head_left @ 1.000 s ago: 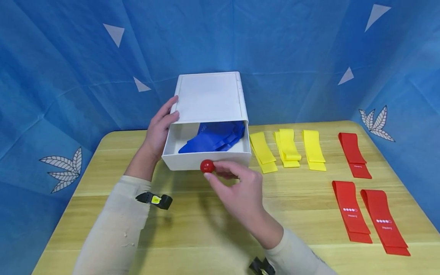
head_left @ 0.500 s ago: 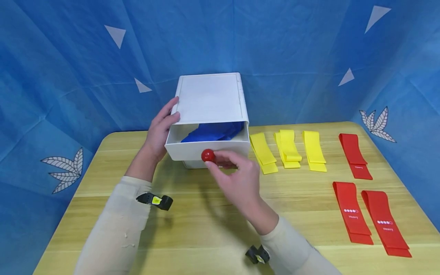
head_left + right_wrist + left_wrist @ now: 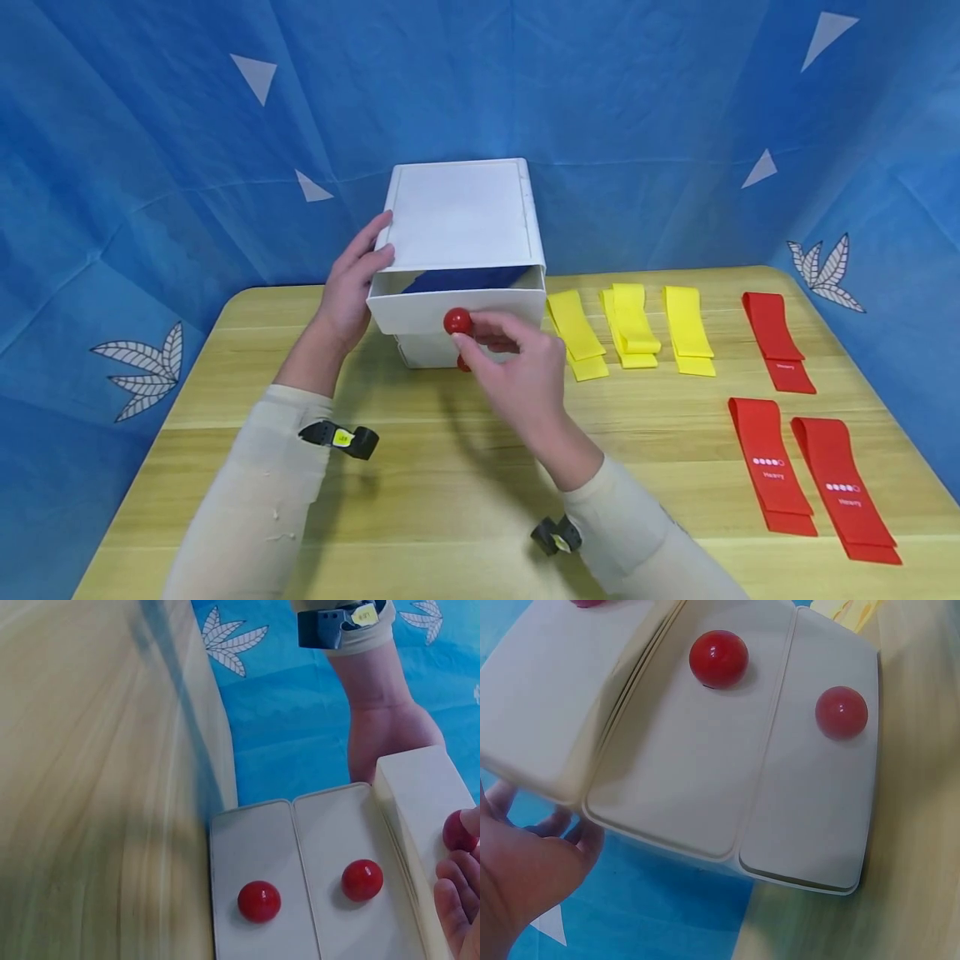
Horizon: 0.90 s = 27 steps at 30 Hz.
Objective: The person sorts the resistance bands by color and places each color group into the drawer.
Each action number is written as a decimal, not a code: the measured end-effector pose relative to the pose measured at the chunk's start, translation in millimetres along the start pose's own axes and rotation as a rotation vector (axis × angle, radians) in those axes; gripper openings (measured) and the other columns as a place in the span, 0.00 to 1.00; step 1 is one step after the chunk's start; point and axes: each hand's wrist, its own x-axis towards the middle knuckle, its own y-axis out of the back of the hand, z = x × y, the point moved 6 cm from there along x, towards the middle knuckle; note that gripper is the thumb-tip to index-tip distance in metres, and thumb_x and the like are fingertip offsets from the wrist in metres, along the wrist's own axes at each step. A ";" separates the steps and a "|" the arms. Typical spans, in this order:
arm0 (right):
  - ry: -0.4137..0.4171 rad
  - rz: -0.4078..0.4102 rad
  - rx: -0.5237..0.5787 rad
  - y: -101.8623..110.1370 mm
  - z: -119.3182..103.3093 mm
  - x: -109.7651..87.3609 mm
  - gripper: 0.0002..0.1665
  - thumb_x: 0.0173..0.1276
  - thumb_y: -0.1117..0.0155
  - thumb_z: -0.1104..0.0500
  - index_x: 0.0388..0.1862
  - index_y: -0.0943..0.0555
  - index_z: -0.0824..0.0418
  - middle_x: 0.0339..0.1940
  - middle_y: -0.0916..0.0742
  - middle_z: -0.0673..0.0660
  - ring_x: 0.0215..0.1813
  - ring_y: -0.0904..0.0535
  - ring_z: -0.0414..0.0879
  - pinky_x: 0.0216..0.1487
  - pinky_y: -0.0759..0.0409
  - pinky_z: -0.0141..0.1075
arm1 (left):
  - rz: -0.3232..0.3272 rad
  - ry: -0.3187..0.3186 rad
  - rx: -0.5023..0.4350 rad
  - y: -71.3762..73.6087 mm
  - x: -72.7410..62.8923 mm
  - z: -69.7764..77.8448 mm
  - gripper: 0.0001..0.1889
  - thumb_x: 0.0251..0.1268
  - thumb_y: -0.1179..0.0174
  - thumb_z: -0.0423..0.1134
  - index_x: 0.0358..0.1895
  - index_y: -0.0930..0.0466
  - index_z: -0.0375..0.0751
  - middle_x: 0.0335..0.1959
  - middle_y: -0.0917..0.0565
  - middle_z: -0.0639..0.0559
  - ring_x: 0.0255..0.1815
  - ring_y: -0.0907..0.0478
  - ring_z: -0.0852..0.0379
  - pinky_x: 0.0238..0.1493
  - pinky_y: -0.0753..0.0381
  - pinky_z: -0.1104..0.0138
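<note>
"Head view first: how are the hands posed?"

"The left hand [image 3: 348,296] reaches up from the lower left and rests along the upper left side of the white cabinet [image 3: 461,217], thumb and forefinger apart, their tips at the top edge. The right hand [image 3: 517,358] comes from the lower right, thumb and forefinger clamped on a red knob [image 3: 457,321], the other fingers curled in below."

"Where does that knob sit?"

"On the front of the top drawer [image 3: 412,312], which stands part-way out. Blue material [image 3: 468,279] lies inside; how many pieces cannot be told."

"How many drawers altogether?"

"Three, stacked, with one red knob each. The left wrist view shows the middle drawer [image 3: 682,742] and bottom drawer [image 3: 810,787] pushed in."

"And on the table [image 3: 420,467]?"

"Three folded yellow strips [image 3: 576,329] in a row just right of the cabinet, and three folded red strips [image 3: 765,467] farther right: one at the back, two side by side nearer the front."

"Anything at the wrists?"

"Two black devices [image 3: 341,437], one on each. Behind it all, a blue cloth [image 3: 615,100] bears four white triangles and two leaf prints."
</note>
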 end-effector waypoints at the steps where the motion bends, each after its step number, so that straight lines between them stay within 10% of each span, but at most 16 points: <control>1: 0.000 0.001 -0.002 -0.1 0.8 1.0 0.11 0.62 0.24 0.58 0.42 0.11 0.60 0.37 0.10 0.49 0.36 0.16 0.35 0.39 0.17 0.32 | -0.001 -0.004 0.000 -0.1 0.1 0.3 0.30 0.78 0.53 0.43 0.80 0.45 0.52 0.79 0.47 0.53 0.73 0.43 0.51 0.70 0.38 0.54; 27: -0.065 0.004 0.013 -6.6 17.4 23.0 0.12 0.63 0.25 0.58 0.43 0.11 0.61 0.35 0.10 0.49 0.35 0.15 0.39 0.41 0.16 0.34 | 0.013 -0.018 0.037 1.0 0.5 0.2 0.30 0.76 0.52 0.44 0.79 0.42 0.52 0.79 0.47 0.55 0.75 0.48 0.54 0.71 0.45 0.52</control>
